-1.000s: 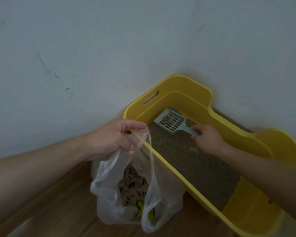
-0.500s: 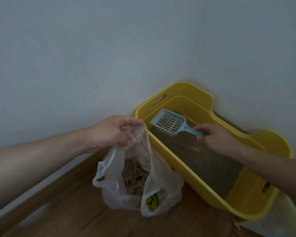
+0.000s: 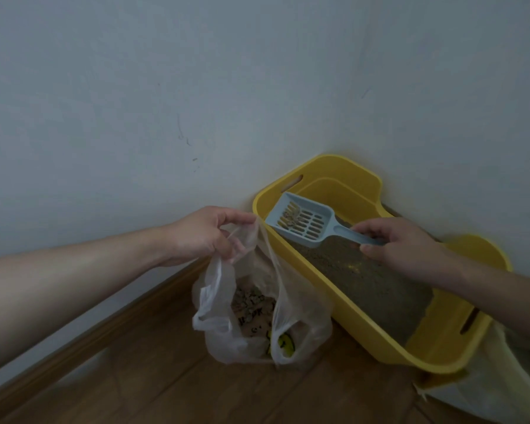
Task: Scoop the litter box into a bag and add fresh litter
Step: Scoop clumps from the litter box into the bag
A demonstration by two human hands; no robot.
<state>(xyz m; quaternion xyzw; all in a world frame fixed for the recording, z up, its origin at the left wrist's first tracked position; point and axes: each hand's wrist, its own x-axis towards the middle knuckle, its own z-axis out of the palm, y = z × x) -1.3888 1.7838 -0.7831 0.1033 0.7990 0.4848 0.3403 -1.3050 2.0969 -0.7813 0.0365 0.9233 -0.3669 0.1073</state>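
Observation:
A yellow litter box (image 3: 447, 353) sits in the room corner, its floor covered in grey-brown litter (image 3: 364, 280). My right hand (image 3: 401, 246) grips the handle of a pale blue slotted scoop (image 3: 300, 221). The scoop is lifted over the box's left rim, and a few clumps lie in its far end. My left hand (image 3: 205, 234) pinches the top edge of a clear plastic bag (image 3: 251, 325) and holds its mouth apart, just left of the box. The bag rests on the floor with clumps and a printed brown wrapper inside.
Pale walls meet behind the box. A wooden baseboard (image 3: 83, 338) runs along the left wall above the wooden floor (image 3: 172, 390). A whitish sheet or bag (image 3: 496, 393) lies under the box's near right corner.
The scoop has risen out of the litter and moved left, toward the bag's mouth. My left hand has kept its hold on the bag. My head view has shifted, showing more floor.

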